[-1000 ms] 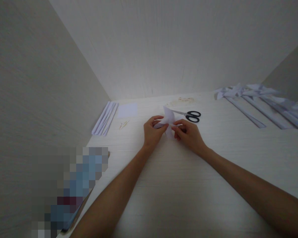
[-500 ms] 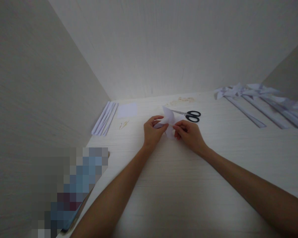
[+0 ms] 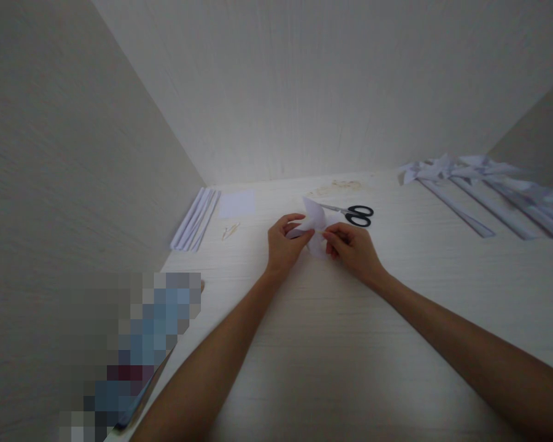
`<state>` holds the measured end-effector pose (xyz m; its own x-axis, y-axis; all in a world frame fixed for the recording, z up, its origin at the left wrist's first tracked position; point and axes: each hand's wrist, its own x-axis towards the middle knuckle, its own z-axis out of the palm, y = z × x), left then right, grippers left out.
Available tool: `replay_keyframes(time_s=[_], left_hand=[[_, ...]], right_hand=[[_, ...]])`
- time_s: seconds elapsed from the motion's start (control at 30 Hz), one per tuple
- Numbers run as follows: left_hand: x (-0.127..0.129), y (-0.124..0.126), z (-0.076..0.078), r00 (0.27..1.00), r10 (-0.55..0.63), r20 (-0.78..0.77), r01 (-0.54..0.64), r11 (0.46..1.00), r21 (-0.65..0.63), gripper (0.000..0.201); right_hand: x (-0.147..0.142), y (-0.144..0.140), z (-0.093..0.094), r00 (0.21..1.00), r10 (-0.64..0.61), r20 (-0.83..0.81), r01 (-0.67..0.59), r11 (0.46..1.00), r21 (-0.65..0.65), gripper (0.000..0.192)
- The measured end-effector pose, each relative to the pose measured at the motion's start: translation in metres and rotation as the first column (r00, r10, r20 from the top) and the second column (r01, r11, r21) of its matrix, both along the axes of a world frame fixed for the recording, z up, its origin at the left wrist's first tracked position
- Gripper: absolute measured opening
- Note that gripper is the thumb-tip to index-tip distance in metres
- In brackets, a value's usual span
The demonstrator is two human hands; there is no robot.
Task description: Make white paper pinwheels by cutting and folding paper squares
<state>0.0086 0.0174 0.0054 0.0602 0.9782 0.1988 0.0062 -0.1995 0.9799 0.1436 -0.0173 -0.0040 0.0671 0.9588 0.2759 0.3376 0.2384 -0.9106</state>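
Observation:
Both my hands meet at the middle of a pale wooden desk [image 3: 332,344] and pinch a small folded piece of white paper [image 3: 314,215]. My left hand [image 3: 283,244] grips its left side with thumb and fingers. My right hand [image 3: 352,248] pinches its centre from the right. Pointed flaps of the paper stick up between the fingers. Black-handled scissors [image 3: 356,215] lie just behind my right hand.
Several white paper strips [image 3: 196,218] lie at the left wall, with a white paper square [image 3: 236,203] and a few small sticks [image 3: 230,231] beside them. Several paper pinwheels on rolled paper stems [image 3: 493,196] lie at the right. A blurred object [image 3: 133,356] sits at the lower left.
Hands and paper have barely moved. My right hand's fingers have shifted slightly toward the paper's centre.

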Motion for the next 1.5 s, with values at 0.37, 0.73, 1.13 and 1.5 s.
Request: replay_keyframes(time_s=[0.37, 0.73, 1.13, 1.5], left_hand=[[-0.0004, -0.0006, -0.0001, 1.000, -0.024, 0.009, 0.024, 1.000, 0.020, 0.031], [-0.0005, -0.0008, -0.0034, 0.999, -0.034, -0.014, 0.035, 0.997, 0.072, 0.030], [0.0015, -0.0021, -0.0008, 1.000, -0.014, 0.002, 0.014, 0.998, 0.061, 0.030], [0.0018, -0.0001, -0.0027, 0.999, -0.032, 0.028, 0.031, 0.999, 0.016, 0.034]], right_hand=[[0.0012, 0.0003, 0.0010, 0.999, 0.028, -0.025, -0.029, 0.999, -0.044, 0.017], [0.0021, 0.0023, -0.0012, 0.996, 0.044, 0.074, -0.041, 0.998, -0.039, 0.022], [-0.0030, -0.0026, 0.0003, 0.999, -0.040, -0.011, 0.041, 0.997, 0.060, 0.011], [-0.0002, -0.0001, 0.0011, 0.980, -0.128, -0.150, 0.140, 0.987, 0.074, 0.017]])
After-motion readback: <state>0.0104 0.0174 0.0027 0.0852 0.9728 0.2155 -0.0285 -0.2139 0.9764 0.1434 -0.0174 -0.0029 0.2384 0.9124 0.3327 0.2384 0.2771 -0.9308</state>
